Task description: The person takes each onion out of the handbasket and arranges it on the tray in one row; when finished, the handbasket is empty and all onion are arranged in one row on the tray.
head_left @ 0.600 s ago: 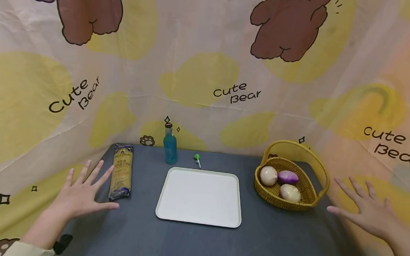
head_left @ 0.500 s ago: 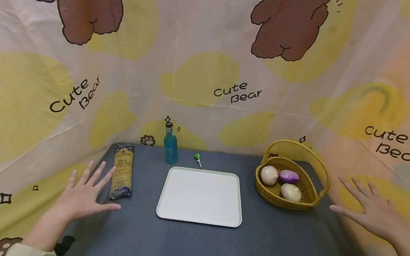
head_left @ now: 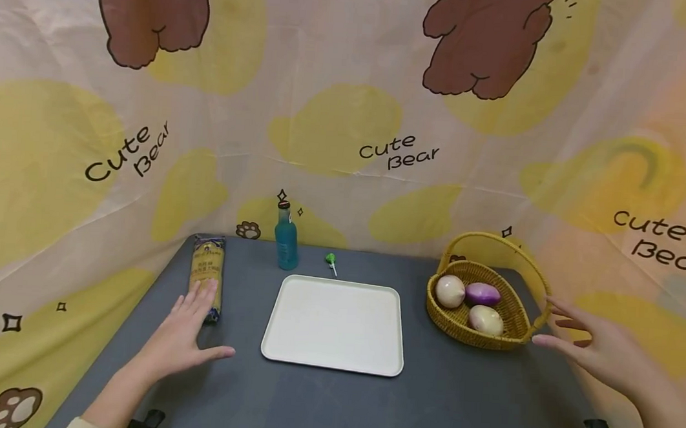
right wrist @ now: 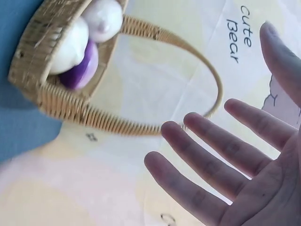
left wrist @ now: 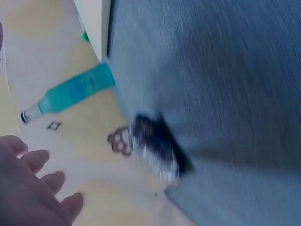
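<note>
**Two open hands closing on packet and basket**

The left hand (head_left: 182,338), fingers spread and holding nothing, is reaching the noodle packet (head_left: 206,275) left of the white tray (head_left: 334,325). The right hand (head_left: 594,350), likewise released, is nearing the wicker basket (head_left: 513,339) right of the tray; better to grip its handle squarely.

A makeshift recording booth: a "Cute Bear" printed cloth (head_left: 348,111) walls in a grey table (head_left: 333,401) of props.

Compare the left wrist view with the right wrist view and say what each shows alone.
Only the left wrist view shows the blue bottle, the tray edge, the noodle packet end and the left hand. Only the right wrist view shows the wicker basket with its vegetables and the open right hand. Both show the grey table and the printed cloth.
</note>
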{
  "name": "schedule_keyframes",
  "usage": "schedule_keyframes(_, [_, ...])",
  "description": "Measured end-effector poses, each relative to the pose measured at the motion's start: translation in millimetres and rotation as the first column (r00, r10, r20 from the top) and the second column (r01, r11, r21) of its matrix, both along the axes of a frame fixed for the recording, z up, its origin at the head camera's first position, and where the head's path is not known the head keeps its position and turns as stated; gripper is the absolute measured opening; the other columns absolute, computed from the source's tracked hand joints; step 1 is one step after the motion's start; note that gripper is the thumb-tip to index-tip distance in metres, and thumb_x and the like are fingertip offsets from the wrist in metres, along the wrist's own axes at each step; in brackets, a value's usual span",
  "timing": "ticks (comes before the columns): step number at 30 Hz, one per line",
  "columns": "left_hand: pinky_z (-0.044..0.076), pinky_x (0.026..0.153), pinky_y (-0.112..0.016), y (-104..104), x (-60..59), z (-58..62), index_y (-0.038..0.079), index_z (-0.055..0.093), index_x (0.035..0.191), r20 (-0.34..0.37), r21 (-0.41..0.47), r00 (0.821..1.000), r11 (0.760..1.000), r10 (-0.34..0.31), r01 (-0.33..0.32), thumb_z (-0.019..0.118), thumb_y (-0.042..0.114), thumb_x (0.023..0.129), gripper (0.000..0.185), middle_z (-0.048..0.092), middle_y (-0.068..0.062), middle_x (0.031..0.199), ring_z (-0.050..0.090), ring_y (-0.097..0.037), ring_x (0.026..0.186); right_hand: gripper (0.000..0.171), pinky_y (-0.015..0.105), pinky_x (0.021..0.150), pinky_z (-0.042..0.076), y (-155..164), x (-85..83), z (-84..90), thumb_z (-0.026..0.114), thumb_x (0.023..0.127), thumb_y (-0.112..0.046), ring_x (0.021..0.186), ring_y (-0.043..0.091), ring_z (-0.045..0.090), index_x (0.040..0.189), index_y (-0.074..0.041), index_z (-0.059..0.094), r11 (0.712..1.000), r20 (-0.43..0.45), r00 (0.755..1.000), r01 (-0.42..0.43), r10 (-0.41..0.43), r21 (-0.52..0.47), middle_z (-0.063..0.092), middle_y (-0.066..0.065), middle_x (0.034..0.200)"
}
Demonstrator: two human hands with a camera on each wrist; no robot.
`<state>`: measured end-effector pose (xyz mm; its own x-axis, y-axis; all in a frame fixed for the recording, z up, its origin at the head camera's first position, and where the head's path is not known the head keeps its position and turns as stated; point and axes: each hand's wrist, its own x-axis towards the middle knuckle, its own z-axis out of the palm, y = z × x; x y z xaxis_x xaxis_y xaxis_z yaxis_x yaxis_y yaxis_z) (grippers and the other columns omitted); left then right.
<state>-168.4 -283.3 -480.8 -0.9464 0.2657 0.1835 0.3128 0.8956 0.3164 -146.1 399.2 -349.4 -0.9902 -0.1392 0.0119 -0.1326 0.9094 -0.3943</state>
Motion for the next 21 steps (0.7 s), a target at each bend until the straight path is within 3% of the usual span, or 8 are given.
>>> schedule_keyframes(2, [0.026,0.115,-0.069,10,-4.3,-5.4,0.013,0.001,0.164,0.066,0.052,0.998,0.999,0.001,-0.004,0.077,0.069,0.074,0.13,0.016,-0.02,0.168,0.019,-0.044,0.153,0.084,0.06,0.078,0.057,-7,-4.9,0.6,0.072,0.092,-0.047,0.112,0.049,0.065,0.156,-0.007,0.037,0.999,-0.003,1.0,-0.017,0.017,-0.029,0.058,0.031,0.138])
schedule_keyframes(5, [0.032,0.112,-0.069,25,-10.1,-14.6,0.014,0.005,0.164,0.145,0.112,0.989,0.994,-0.009,-0.007,0.078,0.07,0.073,0.129,0.018,-0.019,0.168,0.025,-0.046,0.151,0.081,0.06,0.076,0.057,-15,-14.2,0.2,0.072,0.093,-0.044,0.107,0.05,0.067,0.156,-0.007,0.038,0.997,0.008,0.999,-0.048,0.048,-0.065,0.059,0.034,0.134])
schedule_keyframes(13, [0.027,0.114,-0.07,55,-25.0,-34.6,0.008,0.013,0.163,0.25,0.159,0.967,0.987,-0.041,0.001,0.08,0.068,0.07,0.129,0.017,-0.017,0.169,0.016,-0.048,0.153,0.075,0.059,0.082,0.056,-33,-42.2,-6.2,0.071,0.093,-0.044,0.116,0.049,0.062,0.151,-0.004,0.045,0.993,-0.037,0.994,-0.101,0.098,-0.067,0.062,0.031,0.132])
schedule_keyframes(21, [0.021,0.116,-0.071,71,-41.6,-45.5,0.005,0.014,0.162,0.334,0.195,0.939,0.981,-0.081,0.016,0.086,0.064,0.066,0.134,0.017,-0.018,0.168,0.011,-0.047,0.154,0.07,0.061,0.09,0.053,-43,-66.3,-25.5,0.07,0.094,-0.045,0.119,0.049,0.06,0.148,-0.006,0.051,0.986,-0.044,0.989,-0.144,0.141,-0.083,0.061,0.028,0.135])
